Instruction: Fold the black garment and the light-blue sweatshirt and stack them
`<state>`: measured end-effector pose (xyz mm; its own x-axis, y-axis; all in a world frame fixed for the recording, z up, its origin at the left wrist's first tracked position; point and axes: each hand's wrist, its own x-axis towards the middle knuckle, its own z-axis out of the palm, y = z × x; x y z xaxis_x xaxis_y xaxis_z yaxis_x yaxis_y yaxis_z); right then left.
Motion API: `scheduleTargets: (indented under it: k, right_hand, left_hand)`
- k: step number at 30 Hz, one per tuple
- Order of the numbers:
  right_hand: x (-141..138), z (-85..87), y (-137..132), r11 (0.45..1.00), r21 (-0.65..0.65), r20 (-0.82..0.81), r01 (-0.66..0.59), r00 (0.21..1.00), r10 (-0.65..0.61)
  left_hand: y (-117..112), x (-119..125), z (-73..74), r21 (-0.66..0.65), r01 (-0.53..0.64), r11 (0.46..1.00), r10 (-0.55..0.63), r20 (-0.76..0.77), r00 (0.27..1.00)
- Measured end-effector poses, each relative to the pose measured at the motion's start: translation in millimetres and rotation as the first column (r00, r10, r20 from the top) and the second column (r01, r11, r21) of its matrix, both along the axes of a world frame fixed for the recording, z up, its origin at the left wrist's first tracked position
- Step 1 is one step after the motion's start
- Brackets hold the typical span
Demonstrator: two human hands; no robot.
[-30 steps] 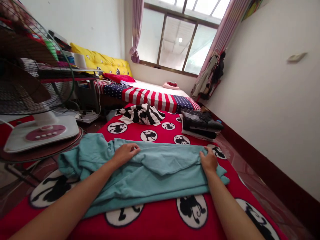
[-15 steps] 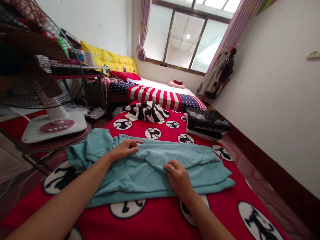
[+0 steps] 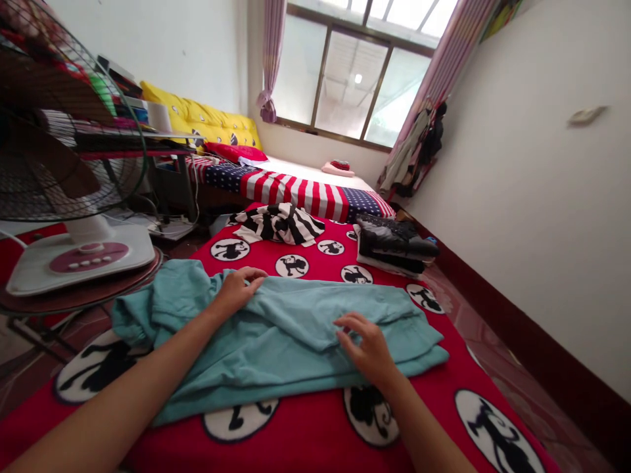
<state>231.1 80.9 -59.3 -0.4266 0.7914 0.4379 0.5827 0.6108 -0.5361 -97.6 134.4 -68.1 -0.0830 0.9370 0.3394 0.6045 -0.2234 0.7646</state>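
Observation:
A teal garment lies folded lengthwise, with creases along it and a bunched part at its left end. My left hand is at its far edge, thumb and fingertips brought together on the cloth in a pinch. Over the right half of the garment, my right hand has its thumb and fingers apart, with nothing visible between them. The cloth rests on a red blanket printed with black figures in white circles.
A black-and-white striped garment lies crumpled farther back. To its right is a stack of dark folded clothes. An electric fan stands on a round stool at left. Behind is a bed with a stars-and-stripes cover.
My left hand has gone from loosely spread fingers to a pinch at the garment's far edge. My right hand has lifted slightly and opened its fingers. The view has shifted a little right.

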Motion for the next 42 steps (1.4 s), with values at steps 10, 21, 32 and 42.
scheduleTargets:
  k: [10, 21, 32, 42]
  right_hand:
    - [53, -7.7, 82, 0.915, 0.16, 0.343, 0.37, 0.848, -0.403]
    - [67, -43.7, 87, 0.802, 0.332, 0.603, 0.496, 0.543, -0.585]
    - [81, -53.5, 100, 0.822, 0.358, 0.606, 0.443, 0.559, -0.566]
    - [81, -59.1, 103, 0.815, 0.359, 0.54, 0.454, 0.612, -0.578]
  left_hand:
    - [-16, 122, -10.1, -0.088, 0.512, 0.854, -0.505, -0.371, 0.779]
    - [-27, 107, -19.2, -0.146, 0.3, 0.943, -0.333, -0.489, 0.806]
    - [-41, 71, -24.3, -0.175, 0.226, 0.958, -0.284, -0.497, 0.82]
    - [-30, -16, 3.8, -0.033, -0.009, 0.999, -0.003, -0.349, 0.937]
